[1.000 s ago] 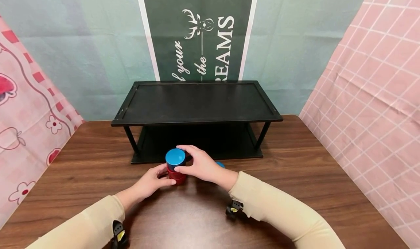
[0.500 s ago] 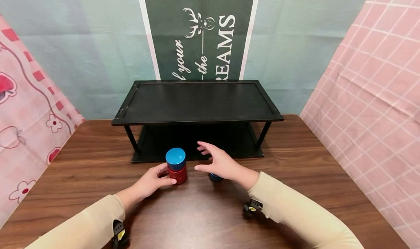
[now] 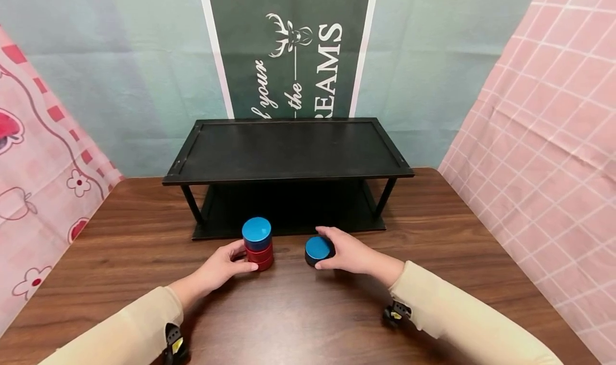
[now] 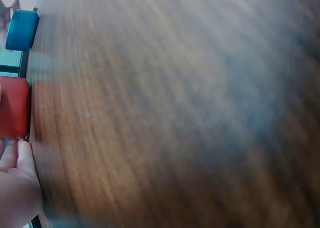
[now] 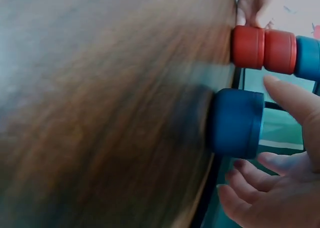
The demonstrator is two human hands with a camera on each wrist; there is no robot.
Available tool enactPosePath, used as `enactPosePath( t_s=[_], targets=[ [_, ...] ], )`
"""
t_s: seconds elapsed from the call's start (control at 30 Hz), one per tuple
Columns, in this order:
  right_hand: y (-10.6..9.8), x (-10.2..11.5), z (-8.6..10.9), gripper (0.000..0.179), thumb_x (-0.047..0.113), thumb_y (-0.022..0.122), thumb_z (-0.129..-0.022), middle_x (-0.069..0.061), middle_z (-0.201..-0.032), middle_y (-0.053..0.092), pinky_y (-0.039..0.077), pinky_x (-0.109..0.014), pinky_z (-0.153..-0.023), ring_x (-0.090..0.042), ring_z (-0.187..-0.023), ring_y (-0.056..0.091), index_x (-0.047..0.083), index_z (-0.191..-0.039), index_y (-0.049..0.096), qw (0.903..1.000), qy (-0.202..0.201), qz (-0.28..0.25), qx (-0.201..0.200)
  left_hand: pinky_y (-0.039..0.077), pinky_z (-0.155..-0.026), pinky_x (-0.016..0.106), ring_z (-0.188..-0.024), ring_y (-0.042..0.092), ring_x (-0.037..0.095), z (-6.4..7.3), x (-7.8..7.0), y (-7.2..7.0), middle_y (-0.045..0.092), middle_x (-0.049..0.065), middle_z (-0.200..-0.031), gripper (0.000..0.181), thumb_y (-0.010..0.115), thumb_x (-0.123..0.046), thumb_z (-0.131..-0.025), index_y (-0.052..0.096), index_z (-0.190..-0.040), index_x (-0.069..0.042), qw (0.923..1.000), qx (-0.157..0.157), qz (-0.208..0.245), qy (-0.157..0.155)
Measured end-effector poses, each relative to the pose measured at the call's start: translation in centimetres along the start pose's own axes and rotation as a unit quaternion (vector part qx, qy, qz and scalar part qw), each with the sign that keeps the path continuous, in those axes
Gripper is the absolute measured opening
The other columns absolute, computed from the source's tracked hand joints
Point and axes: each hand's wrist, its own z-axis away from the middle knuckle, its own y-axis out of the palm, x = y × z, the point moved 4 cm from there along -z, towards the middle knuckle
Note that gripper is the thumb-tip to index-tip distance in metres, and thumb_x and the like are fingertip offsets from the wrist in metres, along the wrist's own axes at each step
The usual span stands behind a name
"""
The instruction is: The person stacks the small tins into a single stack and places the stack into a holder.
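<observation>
Red containers (image 3: 260,258), two of them stacked beneath a blue container (image 3: 257,233), stand just in front of a black rack (image 3: 289,151), left of its centre, pinched by a person's left hand (image 3: 220,266). The right hand (image 3: 351,253) spreads thumb and fingers about a second blue container (image 3: 317,248), in front of the rack, right of centre.

The wood-grain tabletop (image 3: 289,311) carries a black two-tier rack (image 3: 289,150) toward its far edge; the lower board (image 3: 298,215) seems to lie flat, though shadow dims it. Before the rack stand a stack of round containers (image 3: 258,246), red at the base, and a separate blue container (image 3: 317,248).
</observation>
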Motion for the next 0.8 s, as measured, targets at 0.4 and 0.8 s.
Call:
enactPosePath(
  t_s=[0.4, 0.8],
  targets=[
    [-0.2, -1.1, -0.2, 0.056, 0.017, 0.075, -0.079, -0.011, -0.111, 0.059, 0.049, -0.038, -0.084, -0.021, -0.096, 0.057, -0.002, -0.124, 0.049, 0.9999, 0.003, -0.009, -0.006, 0.037, -0.101, 0.045, -0.126, 0.041, 0.035, -0.4, -0.1, 0.0, 0.049, 0.02, -0.133, 0.062, 0.07, -0.016, -0.084, 0.041, -0.136, 0.004, 1.0, -0.004, 0.004, -0.004],
    [-1.0, -0.5, 0.0, 0.055, 0.019, 0.073, -0.081, -0.012, -0.118, 0.056, 0.051, -0.035, -0.082, -0.023, -0.104, 0.058, 0.002, -0.127, 0.047, 0.9959, -0.01, -0.06, -0.068, 0.037, -0.101, 0.046, -0.125, 0.042, 0.035, -0.1, 0.1, -0.1, 0.05, 0.019, -0.132, 0.062, 0.07, -0.017, -0.085, 0.042, -0.136, 0.002, 0.9999, -0.006, 0.002, -0.008]
  ],
)
